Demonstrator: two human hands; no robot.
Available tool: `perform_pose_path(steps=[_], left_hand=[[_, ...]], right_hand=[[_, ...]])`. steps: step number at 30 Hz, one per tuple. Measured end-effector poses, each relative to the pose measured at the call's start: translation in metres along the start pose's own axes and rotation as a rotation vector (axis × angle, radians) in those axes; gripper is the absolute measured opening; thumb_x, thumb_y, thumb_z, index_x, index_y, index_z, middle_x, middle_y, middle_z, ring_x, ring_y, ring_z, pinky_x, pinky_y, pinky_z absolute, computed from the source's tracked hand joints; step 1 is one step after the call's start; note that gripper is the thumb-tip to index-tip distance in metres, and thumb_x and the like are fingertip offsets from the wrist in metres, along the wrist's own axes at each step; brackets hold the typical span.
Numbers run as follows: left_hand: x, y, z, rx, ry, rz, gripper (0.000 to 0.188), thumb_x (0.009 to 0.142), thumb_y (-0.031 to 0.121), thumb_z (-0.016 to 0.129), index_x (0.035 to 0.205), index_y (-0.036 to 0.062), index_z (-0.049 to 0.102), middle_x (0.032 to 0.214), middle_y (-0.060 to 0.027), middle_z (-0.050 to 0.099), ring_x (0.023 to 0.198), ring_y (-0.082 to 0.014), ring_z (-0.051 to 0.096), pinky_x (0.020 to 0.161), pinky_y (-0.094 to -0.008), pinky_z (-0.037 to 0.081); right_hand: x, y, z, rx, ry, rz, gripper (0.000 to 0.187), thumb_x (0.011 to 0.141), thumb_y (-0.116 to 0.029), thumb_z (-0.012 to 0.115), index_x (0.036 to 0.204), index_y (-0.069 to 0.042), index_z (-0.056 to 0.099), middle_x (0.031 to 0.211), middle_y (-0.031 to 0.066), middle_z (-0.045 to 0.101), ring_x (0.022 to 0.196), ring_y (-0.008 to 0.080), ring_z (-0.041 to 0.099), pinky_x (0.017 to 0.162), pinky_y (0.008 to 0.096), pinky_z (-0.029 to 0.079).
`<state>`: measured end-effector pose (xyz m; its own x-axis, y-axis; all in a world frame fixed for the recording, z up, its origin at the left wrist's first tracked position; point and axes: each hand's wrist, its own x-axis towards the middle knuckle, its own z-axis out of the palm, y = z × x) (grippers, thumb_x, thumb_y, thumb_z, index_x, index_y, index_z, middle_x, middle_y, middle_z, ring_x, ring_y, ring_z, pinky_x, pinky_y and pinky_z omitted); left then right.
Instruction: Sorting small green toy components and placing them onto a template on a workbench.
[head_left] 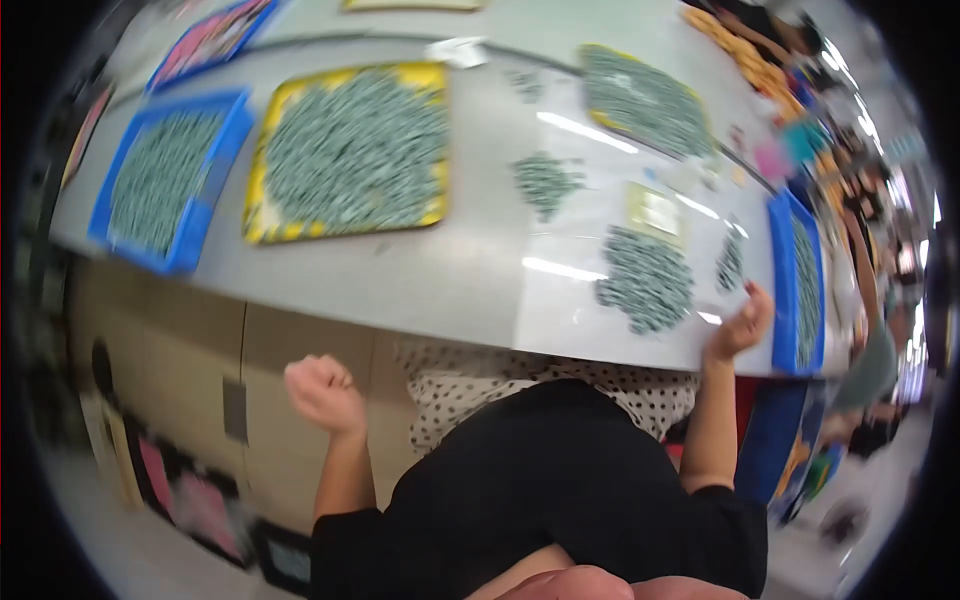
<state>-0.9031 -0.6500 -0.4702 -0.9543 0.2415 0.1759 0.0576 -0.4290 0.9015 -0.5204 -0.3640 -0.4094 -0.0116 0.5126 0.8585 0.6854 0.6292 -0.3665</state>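
My left hand (326, 393) is curled into a loose fist in front of the table's near edge. Nothing sticks out of it. My right hand (742, 324) hovers at the table's right front, fingers loosely bent and partly apart, with no object visible in it; motion blurs it. Just left of that hand lies a heap of small grey-green pieces (645, 280) on a clear sheet. A smaller strip of the pieces (731, 262) lies beyond the hand, and a blue tray (818, 335) with more of them stands to its right. The pieces' kind is too blurred to tell.
A yellow tray (440, 215) and a blue tray (234, 140), both full of similar pieces, stand on the left. Another yellow-rimmed tray (700, 100) lies far right. A small pile (546, 184) and a pale square container (655, 212) sit between. Other people work at the right.
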Motion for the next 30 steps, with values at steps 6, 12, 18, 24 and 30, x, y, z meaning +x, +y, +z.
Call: perform_pose_path(steps=[6,12,18,24,30], left_hand=[[-0.083,0.073,0.182,0.095,-0.230,0.605,0.032,0.092,0.016,0.030,0.061,0.0074,0.028,0.051,-0.0019,0.026,0.042,-0.0122,0.027,0.039,-0.0251,0.023],[-0.230,0.166,0.286,0.252,-0.450,0.746,0.034,0.094,0.017,0.031,0.061,0.0074,0.030,0.056,-0.0027,0.030,0.049,-0.0148,0.031,0.045,-0.0267,0.026],[-0.309,0.196,0.327,0.296,-0.531,0.351,0.040,0.097,0.027,0.032,0.062,0.0091,0.024,0.056,0.0001,0.023,0.049,-0.0113,0.025,0.045,-0.0242,0.022],[-0.333,0.194,0.318,0.360,-0.532,0.140,0.040,0.096,0.030,0.034,0.062,0.0108,0.024,0.055,0.0024,0.021,0.046,-0.0079,0.020,0.041,-0.0235,0.017],[-0.251,0.190,0.309,0.175,-0.549,0.074,0.036,0.094,0.031,0.036,0.065,0.0115,0.030,0.054,0.0029,0.026,0.044,-0.0051,0.025,0.039,-0.0208,0.018]], right_hand=[[0.071,0.068,-0.146,-0.022,-0.004,-0.372,0.016,0.081,-0.003,0.043,0.086,0.003,0.057,0.079,0.0151,0.056,0.073,0.0310,0.053,0.067,0.0407,0.043],[0.061,0.164,-0.360,0.209,-0.517,-0.473,0.016,0.065,-0.003,0.061,0.080,-0.005,0.057,0.074,0.0092,0.052,0.065,0.0242,0.054,0.057,0.0355,0.045],[0.038,0.229,-0.457,-0.365,-0.347,0.050,0.027,0.074,-0.018,0.061,0.094,-0.001,0.056,0.103,0.0169,0.051,0.095,0.0324,0.051,0.080,0.0419,0.042],[0.043,0.227,-0.432,-0.595,-0.674,0.799,0.039,0.078,-0.022,0.055,0.107,0.003,0.049,0.115,0.0256,0.045,0.112,0.0363,0.044,0.087,0.0490,0.038],[0.062,0.205,-0.325,-0.110,-1.059,0.567,0.035,0.077,-0.017,0.055,0.109,-0.002,0.055,0.108,0.0249,0.055,0.099,0.0329,0.056,0.082,0.0417,0.045]])
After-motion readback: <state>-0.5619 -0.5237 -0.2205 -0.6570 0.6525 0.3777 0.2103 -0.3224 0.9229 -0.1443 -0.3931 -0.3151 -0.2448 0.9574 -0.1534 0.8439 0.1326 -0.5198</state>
